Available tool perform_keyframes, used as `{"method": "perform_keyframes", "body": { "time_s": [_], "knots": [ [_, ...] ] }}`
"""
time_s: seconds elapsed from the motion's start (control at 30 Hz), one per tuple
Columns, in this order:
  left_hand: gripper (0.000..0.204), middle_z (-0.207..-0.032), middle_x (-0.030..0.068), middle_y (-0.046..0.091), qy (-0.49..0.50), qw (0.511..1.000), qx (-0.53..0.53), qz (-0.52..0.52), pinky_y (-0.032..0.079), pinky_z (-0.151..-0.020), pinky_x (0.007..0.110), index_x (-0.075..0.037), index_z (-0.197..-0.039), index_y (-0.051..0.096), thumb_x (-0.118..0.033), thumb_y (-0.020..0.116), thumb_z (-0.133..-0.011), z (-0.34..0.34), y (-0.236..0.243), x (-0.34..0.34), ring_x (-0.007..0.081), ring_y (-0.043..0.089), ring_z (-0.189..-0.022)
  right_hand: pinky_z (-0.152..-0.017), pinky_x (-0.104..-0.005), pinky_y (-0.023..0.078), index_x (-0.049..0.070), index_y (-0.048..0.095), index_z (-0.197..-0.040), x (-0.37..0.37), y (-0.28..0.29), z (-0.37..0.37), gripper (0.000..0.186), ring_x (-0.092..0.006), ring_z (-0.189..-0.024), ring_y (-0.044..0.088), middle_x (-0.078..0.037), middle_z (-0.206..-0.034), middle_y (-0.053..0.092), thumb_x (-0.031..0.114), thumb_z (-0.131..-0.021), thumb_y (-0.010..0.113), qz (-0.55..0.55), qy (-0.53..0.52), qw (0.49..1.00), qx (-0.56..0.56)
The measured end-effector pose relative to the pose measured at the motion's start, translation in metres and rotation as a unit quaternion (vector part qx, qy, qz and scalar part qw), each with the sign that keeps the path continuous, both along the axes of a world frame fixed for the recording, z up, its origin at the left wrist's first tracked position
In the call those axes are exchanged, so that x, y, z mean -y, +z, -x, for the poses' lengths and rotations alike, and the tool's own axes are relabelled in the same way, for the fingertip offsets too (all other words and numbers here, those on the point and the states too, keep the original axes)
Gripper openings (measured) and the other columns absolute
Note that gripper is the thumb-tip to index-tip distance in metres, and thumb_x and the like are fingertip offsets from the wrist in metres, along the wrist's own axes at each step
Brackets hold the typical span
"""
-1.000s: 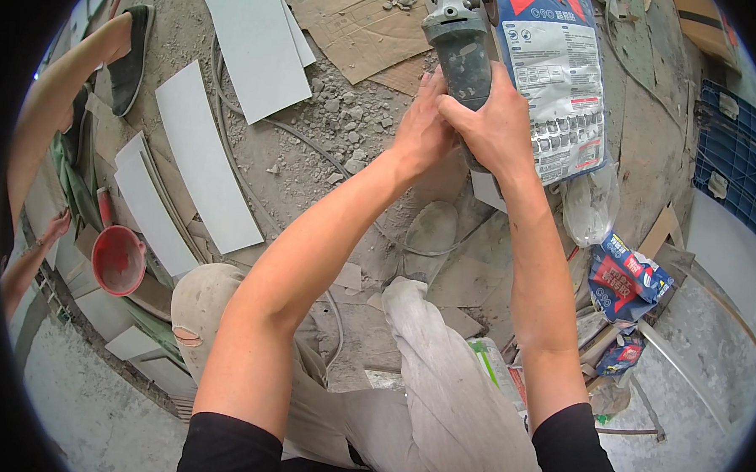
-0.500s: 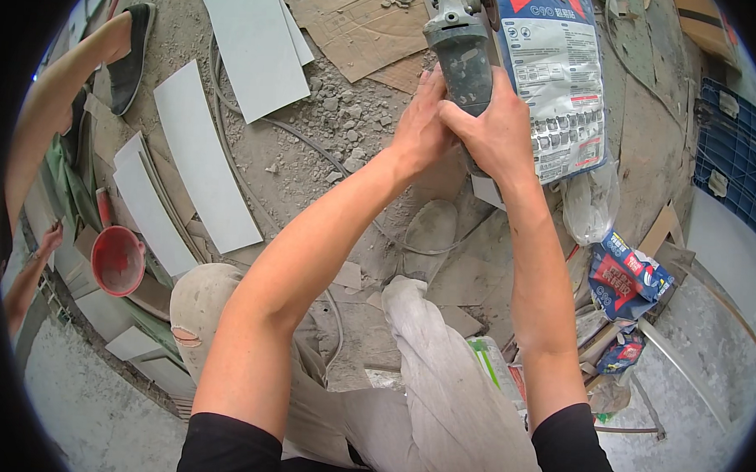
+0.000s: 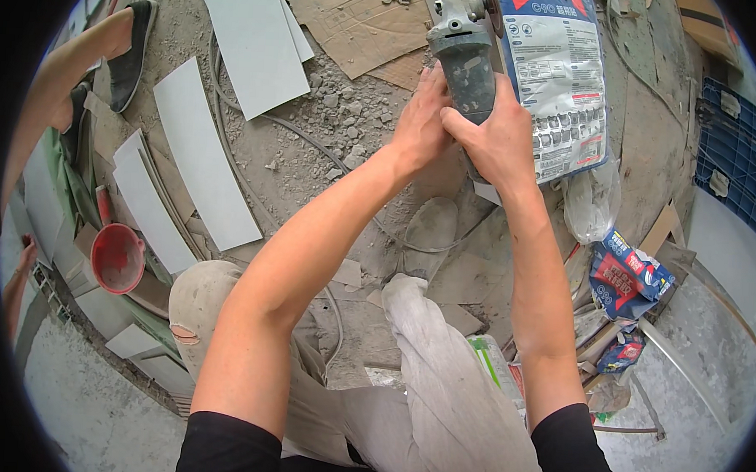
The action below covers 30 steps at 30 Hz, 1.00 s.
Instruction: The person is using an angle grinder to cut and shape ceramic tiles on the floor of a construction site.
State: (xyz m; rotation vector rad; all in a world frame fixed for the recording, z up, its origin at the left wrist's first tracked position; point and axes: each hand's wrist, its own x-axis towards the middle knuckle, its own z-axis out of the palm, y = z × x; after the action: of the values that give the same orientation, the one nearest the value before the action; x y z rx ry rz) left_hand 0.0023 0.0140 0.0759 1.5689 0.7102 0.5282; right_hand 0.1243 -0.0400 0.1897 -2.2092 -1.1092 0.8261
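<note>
Both of my hands grip a dusty dark angle grinder, its metal head and disc at the top of the view. My left hand wraps the left side of the tool's body, fingertips showing along it. My right hand closes round the body nearer me, thumb across it. The grinder lies over the left edge of a white and blue sack. Cardboard and rubble lie left of the tool, and a grey cable loops beneath my arms.
Several white tiles lie at left, beside a red scoop. A co-worker's leg and shoe are at upper left, their hand below. At right are torn bags, a blue plastic pallet and strips.
The grinder has edged slightly right, with both my hands still round it. The co-worker's hand at the far left has moved down and leftward.
</note>
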Motion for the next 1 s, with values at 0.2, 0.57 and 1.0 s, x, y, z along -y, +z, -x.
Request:
{"method": "perform_keyframes", "body": {
  "time_s": [0.2,0.57,1.0],
  "knots": [
    [0.054,-0.185,0.0174,0.041,0.007,1.000,0.008,0.000,0.020,-0.147,0.064,-0.016,-0.155,0.076,-0.021,0.075,-0.101,0.000,-0.001,0.002,0.0431,0.033,-0.174,-0.088,-0.0426,0.066,-0.004,0.069,-0.128,0.004,-0.001,0.001,0.058,-0.0302,-0.094,0.085,-0.018,-0.103,0.086,0.030,-0.086,0.091,0.002,-0.001,1.000,0.003],
    [0.046,-0.173,0.0171,0.052,0.022,1.000,0.021,0.008,0.024,-0.145,0.062,-0.011,-0.146,0.078,-0.020,0.072,-0.102,-0.002,-0.005,0.004,0.0448,0.043,-0.166,-0.090,-0.0419,0.066,-0.002,0.070,-0.131,0.012,0.001,0.001,0.059,-0.0290,-0.095,0.085,-0.017,-0.106,0.086,0.031,-0.087,0.092,0.014,-0.006,1.000,-0.001],
    [0.044,-0.169,0.0161,0.055,0.024,0.999,0.029,0.009,0.028,-0.143,0.061,-0.011,-0.143,0.080,-0.017,0.071,-0.100,0.000,-0.005,0.004,0.0449,0.044,-0.164,-0.089,-0.0440,0.066,-0.003,0.070,-0.132,0.020,0.003,0.003,0.061,-0.0314,-0.096,0.086,-0.019,-0.107,0.086,0.032,-0.088,0.093,0.029,-0.004,1.000,0.004]
  ]
}}
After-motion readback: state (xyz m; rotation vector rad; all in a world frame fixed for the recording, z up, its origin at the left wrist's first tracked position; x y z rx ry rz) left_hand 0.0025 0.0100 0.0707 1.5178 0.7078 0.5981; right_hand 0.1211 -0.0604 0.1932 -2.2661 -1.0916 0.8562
